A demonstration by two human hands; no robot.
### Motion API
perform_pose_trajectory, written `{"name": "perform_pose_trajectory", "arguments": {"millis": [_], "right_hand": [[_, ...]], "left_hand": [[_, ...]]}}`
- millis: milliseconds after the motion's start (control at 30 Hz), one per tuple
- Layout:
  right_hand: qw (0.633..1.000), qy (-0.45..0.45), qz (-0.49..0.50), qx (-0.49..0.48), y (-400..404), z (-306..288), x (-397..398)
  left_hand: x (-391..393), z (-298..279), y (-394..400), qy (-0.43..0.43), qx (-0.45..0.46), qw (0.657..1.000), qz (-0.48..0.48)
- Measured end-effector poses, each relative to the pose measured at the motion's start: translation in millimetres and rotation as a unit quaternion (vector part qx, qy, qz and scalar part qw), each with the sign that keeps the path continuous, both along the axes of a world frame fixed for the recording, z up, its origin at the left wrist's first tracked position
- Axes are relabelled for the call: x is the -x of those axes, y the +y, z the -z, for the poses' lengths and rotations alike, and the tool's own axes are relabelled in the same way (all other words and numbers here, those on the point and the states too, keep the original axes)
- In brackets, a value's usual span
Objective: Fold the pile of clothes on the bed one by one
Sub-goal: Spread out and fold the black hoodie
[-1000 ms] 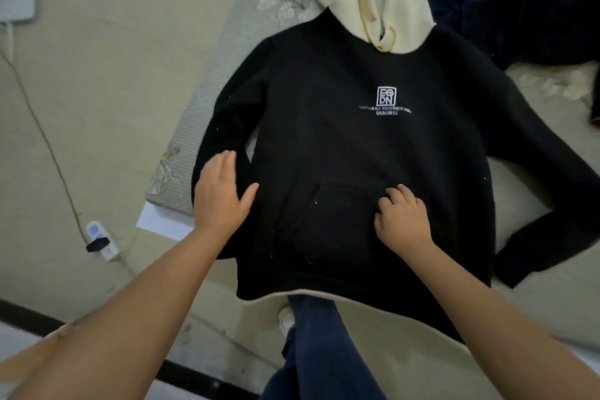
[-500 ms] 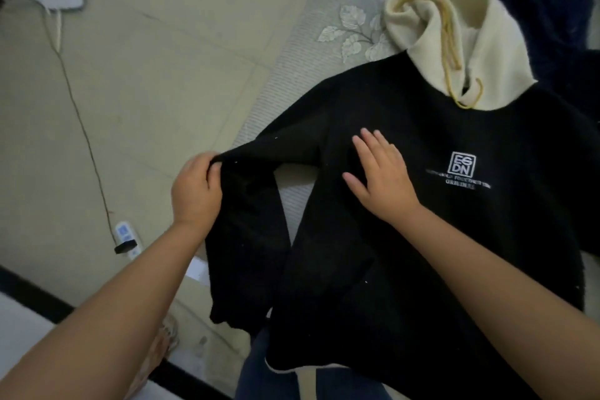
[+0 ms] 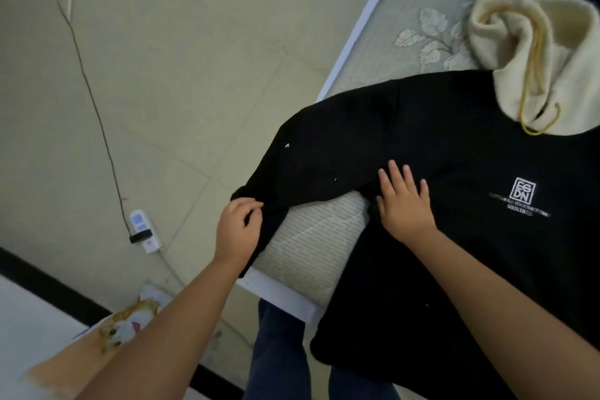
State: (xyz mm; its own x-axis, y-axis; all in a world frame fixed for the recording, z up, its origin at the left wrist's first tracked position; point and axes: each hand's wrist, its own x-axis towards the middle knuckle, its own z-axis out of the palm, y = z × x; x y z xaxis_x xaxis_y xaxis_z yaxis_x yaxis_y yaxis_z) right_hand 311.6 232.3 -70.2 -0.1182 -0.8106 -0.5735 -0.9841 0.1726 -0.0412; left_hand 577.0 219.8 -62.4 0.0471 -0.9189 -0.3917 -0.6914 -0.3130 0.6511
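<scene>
From the head camera, looking down over the person's forearms, a black hoodie (image 3: 454, 146) lies front-up across the corner of a bed (image 3: 311, 237), its cream hood (image 3: 539, 52) bunched toward the far right with a yellow drawstring (image 3: 532, 88) looping down over the neckline. A small white printed logo (image 3: 522, 191) sits on the chest. The near sleeve (image 3: 311, 169) stretches out to the left, reaching past the mattress edge and hanging over the floor. The left hand (image 3: 238, 230) holds that sleeve at its bend near the cuff, fingers curled in and pinching the dark cloth between thumb and fingertips. The right hand (image 3: 404, 201) lies flat on the hoodie just by the armpit, palm down, fingers straight and slightly spread, pressing the fabric onto the bed. Between the two hands a patch of pale quilted mattress shows, and embroidered leaves pattern the bedcover beyond the shoulder. The hoodie's lower hem drapes off the near edge of the bed against the person's blue jeans (image 3: 279, 354). On the tiled floor to the left a thin cable (image 3: 94, 101) runs down to a white power strip (image 3: 144, 230).
</scene>
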Motion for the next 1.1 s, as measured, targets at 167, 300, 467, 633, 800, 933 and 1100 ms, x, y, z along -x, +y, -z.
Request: {"name": "perform_pose_trajectory", "arguments": {"millis": [167, 300, 467, 633, 800, 933, 1100], "right_hand": [[0.999, -0.009, 0.034, 0.012, -0.8, -10.2, -12.2], [0.999, 0.001, 0.042, -0.026, -6.2, -13.9, -15.3], [0.997, -0.042, 0.048, -0.044, -9.5, -22.8, -7.3], [0.988, -0.099, 0.115, 0.012, 7.6, -54.7, 33.3], [0.956, -0.089, 0.252, 0.121, 74.4, -97.0, 108.8], [0.912, -0.041, 0.370, 0.175, 153.2, -109.9, 171.6], [0.912, -0.044, 0.381, 0.147, 215.3, -86.5, 212.3]], "left_hand": [[6.4, 10.7, -19.0, 0.011, -0.231, 0.909, -0.346], [1.1, 19.5, -46.8, 0.093, -0.309, 0.874, -0.363], [23.6, -17.4, -84.0, 0.098, -0.061, 0.922, -0.370], [91.9, -87.0, -114.3, 0.243, 0.091, 0.925, -0.278], [225.1, -138.5, -77.1, 0.290, 0.199, 0.936, 0.032], [318.1, -106.4, -13.2, 0.116, 0.086, 0.822, 0.550], [316.8, -46.5, 35.2, -0.135, 0.082, 0.714, 0.682]]}}
